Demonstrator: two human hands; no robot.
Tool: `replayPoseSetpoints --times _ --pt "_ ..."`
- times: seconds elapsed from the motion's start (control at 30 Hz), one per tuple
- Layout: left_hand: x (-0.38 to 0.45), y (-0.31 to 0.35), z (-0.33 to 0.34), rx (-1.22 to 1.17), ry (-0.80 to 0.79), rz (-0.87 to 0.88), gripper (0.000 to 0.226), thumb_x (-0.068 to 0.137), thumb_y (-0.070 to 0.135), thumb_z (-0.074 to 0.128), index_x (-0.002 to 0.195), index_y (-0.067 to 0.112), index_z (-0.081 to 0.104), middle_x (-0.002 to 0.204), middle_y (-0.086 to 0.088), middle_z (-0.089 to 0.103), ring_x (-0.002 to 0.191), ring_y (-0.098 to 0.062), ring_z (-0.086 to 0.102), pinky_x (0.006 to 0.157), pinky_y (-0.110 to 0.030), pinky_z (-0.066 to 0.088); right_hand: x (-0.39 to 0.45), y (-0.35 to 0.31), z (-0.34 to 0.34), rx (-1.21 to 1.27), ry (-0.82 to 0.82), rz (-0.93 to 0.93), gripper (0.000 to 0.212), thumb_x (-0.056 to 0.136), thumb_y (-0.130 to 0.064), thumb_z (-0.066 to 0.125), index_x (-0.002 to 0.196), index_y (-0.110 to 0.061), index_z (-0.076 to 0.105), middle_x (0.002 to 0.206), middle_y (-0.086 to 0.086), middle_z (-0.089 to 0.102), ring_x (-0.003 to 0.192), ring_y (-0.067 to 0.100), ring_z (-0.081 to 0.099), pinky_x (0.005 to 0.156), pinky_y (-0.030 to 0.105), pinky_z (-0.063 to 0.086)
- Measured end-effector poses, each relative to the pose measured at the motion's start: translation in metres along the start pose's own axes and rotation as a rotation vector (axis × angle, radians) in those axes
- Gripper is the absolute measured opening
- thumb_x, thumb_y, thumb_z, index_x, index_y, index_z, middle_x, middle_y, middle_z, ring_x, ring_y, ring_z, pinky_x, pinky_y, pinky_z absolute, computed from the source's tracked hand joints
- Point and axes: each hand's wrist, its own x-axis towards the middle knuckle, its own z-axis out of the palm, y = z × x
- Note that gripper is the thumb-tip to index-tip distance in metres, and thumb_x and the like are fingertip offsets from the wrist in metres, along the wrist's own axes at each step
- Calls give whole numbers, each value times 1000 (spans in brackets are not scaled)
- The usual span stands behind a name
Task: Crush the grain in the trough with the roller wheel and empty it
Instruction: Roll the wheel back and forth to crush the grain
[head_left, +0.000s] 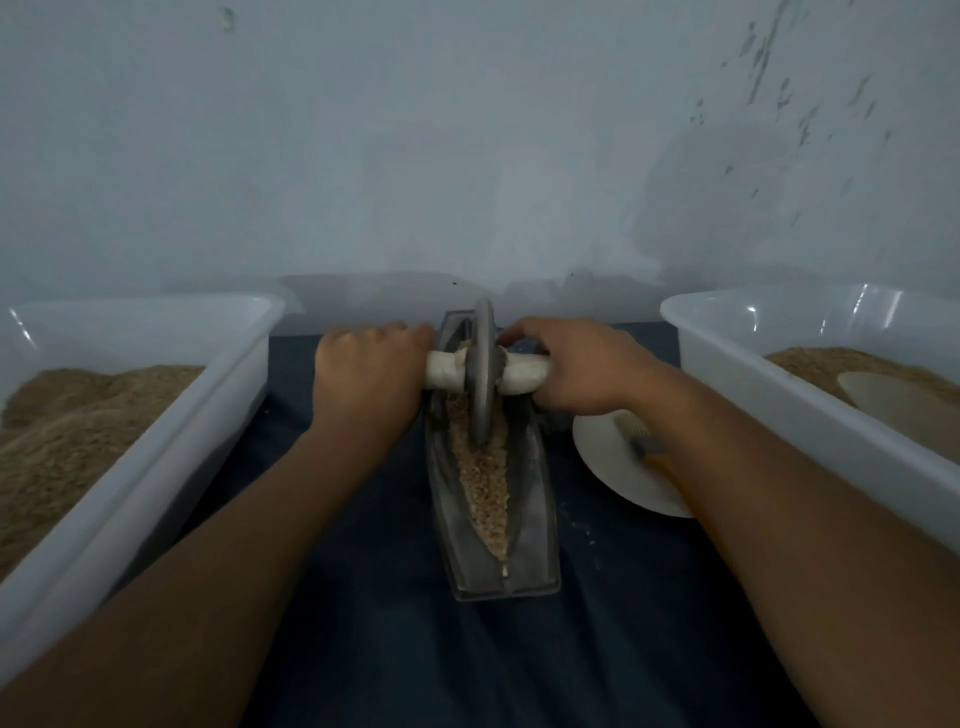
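Pale, scuffed wall closes off the far side of a dark blue cloth, which lies bare toward the viewer. At the middle, a narrow boat-shaped metal trough runs lengthwise away from the viewer, its near end squared off, a strip of tan grain lying along its groove. Upright in the far half of the groove stands the grey roller wheel, its pale axle handle crossing the trough's edges. The left hand grips the left stub, and the right hand grips the right stub, fingers curled round it.

Two white tubs hem the lane: the left tub and the right tub, both holding tan meal. A white plate with a brush lies between trough and right tub, partly under the right forearm. No writing is legible.
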Motion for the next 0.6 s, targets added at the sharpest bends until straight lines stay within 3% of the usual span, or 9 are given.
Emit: replayPoseSetpoints --times 0.27,0.4,0.6 --pt "1 2 3 7 -4 -8 27 82 27 64 80 28 37 77 3 60 64 -23 59 57 -31 25 3 5 0 -30 29 -17 65 68 -43 71 128 -53 48 115 -10 66 88 11 52 67 32 44" --pt "-5 3 -1 -25 -2 -33 14 83 26 62 85 26 48 79 3 60 66 -23 60 59 -32 27 -3 4 4 -97 82 -16 59 74 -49 71 127 -54 47 117 -14 67 93 14 59 60 28 35" --pt "-14 5 -10 -69 -10 -63 16 84 26 62 87 26 46 84 2 62 73 -22 61 63 -34 26 -9 -1 7 -168 115 -9 62 73 -53 69 127 -58 39 116 -12 67 98 19 63 65 31 38"
